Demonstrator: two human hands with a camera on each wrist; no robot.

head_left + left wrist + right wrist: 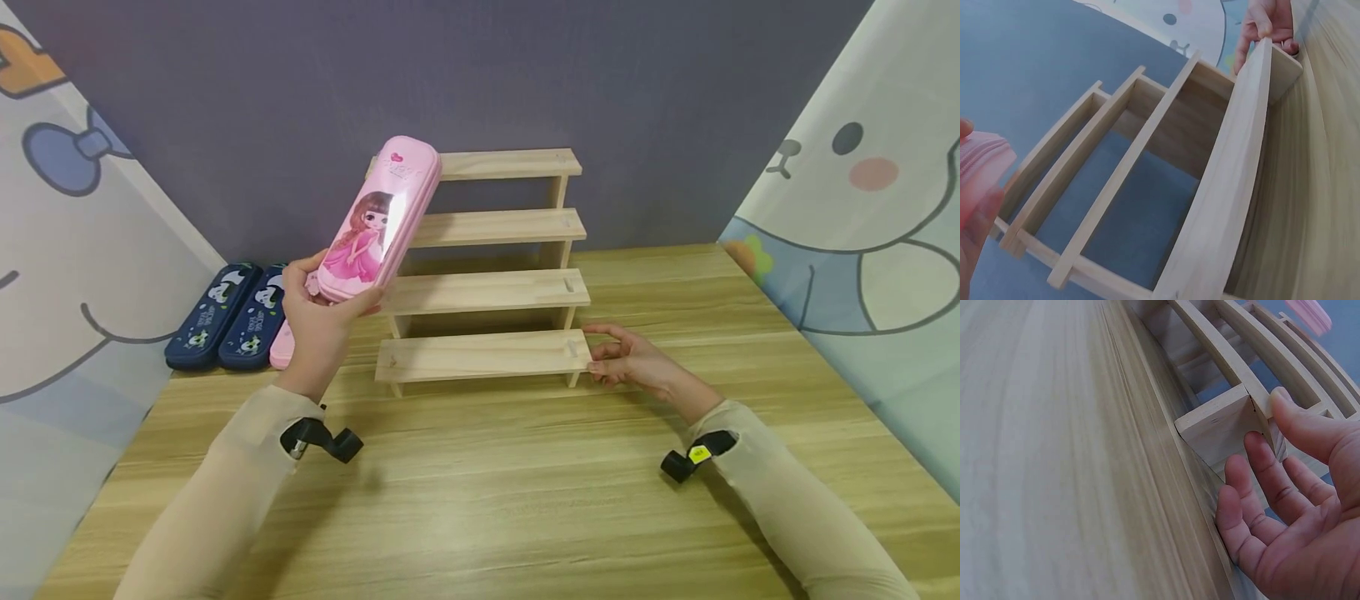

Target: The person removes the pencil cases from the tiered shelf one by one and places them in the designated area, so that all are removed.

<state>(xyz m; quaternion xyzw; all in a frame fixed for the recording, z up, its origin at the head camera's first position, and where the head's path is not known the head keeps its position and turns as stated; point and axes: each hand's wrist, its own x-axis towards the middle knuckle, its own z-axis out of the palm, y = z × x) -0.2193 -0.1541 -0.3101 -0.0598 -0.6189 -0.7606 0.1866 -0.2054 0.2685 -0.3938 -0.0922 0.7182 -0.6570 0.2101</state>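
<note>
My left hand (318,304) grips a pink pencil case (378,221) by its lower end, raised in front of a stepped wooden rack (487,292). The case is tilted, its top leaning right, and its printed lid with a girl in a pink dress faces up. In the left wrist view only a corner of the pencil case (982,162) shows. At the rack's right side my right hand (637,362) pinches the end of the lowest board. The right wrist view has the thumb on top of that board (1257,403) and the forefinger beneath it.
Two dark blue pencil cases with pandas, one (212,317) beside the other (255,321), lie at the left by the wall. Another pink case (281,346) is partly hidden behind my left hand. A grey wall (637,125) stands behind the rack on the wooden table (487,483).
</note>
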